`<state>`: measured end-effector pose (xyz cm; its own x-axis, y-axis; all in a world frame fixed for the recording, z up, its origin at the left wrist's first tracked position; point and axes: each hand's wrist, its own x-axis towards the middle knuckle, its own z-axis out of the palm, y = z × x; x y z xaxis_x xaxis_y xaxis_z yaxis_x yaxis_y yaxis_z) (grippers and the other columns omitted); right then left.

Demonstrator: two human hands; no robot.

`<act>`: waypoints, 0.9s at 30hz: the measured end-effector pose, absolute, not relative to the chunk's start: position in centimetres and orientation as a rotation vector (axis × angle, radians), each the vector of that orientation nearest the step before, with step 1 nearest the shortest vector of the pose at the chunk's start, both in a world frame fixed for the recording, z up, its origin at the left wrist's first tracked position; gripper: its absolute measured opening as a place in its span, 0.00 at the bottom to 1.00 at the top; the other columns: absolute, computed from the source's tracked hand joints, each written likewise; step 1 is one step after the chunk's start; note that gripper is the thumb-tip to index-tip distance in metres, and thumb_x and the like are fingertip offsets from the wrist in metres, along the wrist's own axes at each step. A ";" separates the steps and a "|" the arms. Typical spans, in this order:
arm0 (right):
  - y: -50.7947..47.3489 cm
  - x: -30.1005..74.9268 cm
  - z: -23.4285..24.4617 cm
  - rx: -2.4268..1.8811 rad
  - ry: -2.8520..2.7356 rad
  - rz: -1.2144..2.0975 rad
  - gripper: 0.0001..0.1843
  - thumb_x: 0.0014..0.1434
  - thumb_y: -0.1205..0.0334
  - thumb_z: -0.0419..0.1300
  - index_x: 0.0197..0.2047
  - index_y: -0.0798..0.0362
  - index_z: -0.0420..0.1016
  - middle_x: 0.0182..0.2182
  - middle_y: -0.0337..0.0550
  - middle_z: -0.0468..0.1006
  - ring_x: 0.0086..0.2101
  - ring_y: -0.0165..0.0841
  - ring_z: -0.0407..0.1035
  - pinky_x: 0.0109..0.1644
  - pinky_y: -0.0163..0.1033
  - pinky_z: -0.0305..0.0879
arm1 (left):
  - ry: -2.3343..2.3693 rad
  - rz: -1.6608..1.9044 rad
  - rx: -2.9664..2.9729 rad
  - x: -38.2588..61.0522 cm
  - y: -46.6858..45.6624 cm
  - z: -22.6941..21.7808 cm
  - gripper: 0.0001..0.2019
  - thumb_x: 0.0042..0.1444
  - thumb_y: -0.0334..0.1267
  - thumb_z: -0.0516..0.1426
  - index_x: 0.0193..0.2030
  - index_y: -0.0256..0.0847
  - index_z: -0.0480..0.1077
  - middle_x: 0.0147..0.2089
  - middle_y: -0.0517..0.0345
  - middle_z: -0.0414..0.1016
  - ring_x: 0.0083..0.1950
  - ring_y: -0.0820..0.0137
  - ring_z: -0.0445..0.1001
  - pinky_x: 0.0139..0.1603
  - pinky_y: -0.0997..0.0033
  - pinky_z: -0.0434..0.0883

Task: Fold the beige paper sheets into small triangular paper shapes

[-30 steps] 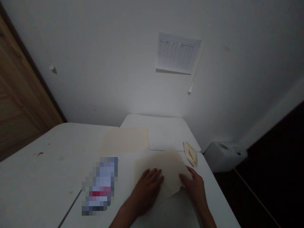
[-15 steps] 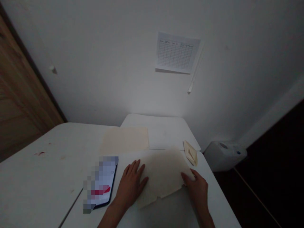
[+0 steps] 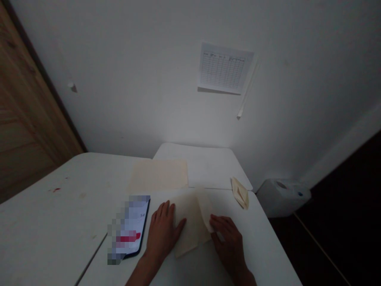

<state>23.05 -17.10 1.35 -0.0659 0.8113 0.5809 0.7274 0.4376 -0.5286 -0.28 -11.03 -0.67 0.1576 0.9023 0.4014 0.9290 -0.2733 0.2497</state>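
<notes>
A cream sheet of paper [image 3: 190,220] lies on the white table [image 3: 59,222] in front of me, its right part turned over to the left. My left hand [image 3: 163,230] lies flat on the sheet's left edge with fingers stretched out. My right hand [image 3: 228,240] pinches the folded-over right flap between thumb and fingers and rests on it. A phone [image 3: 131,230] with a lit screen lies just left of my left hand.
A second cream sheet [image 3: 159,174] lies farther back on the table. A small folded paper piece [image 3: 240,192] sits near the right edge. A white bin [image 3: 282,194] stands on the floor to the right. A printed chart [image 3: 224,68] hangs on the wall; a wooden door [image 3: 20,119] is left.
My right hand has carried the sheet's right side over to the left, folding it. My left hand slid left onto the sheet's left edge and stayed flat.
</notes>
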 end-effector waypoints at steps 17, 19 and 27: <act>-17.7 19.4 1.3 -1.218 -2.203 0.063 0.13 0.53 0.71 0.63 0.41 0.46 0.75 0.46 0.40 0.79 0.45 0.40 0.69 0.51 0.46 0.65 | -1.966 -0.871 -2.209 -0.1 -10.8 -0.3 0.23 0.61 0.50 0.51 0.55 0.34 0.65 0.56 0.42 0.69 0.60 0.54 0.64 0.59 0.53 0.62; -18.0 19.5 1.5 -1.183 -2.200 0.138 0.13 0.52 0.65 0.65 0.42 0.46 0.76 0.47 0.41 0.78 0.47 0.42 0.68 0.54 0.49 0.63 | -1.959 -0.836 -2.218 -0.1 -10.9 -0.5 0.22 0.60 0.48 0.52 0.55 0.34 0.65 0.57 0.42 0.68 0.61 0.54 0.63 0.59 0.53 0.62; -13.9 20.4 2.1 -1.483 -1.427 0.639 0.21 0.58 0.55 0.59 0.54 0.51 0.69 0.50 0.53 0.75 0.43 0.42 0.73 0.45 0.47 0.72 | -1.980 -0.781 -2.254 0.0 -11.1 -0.2 0.20 0.60 0.46 0.53 0.54 0.35 0.66 0.59 0.42 0.67 0.62 0.53 0.62 0.58 0.52 0.62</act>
<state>20.36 -13.87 2.08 0.1835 0.9543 0.2357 0.4596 0.1287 -0.8787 0.00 -11.05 -0.24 0.0577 0.9179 0.3926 0.9387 -0.1838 0.2916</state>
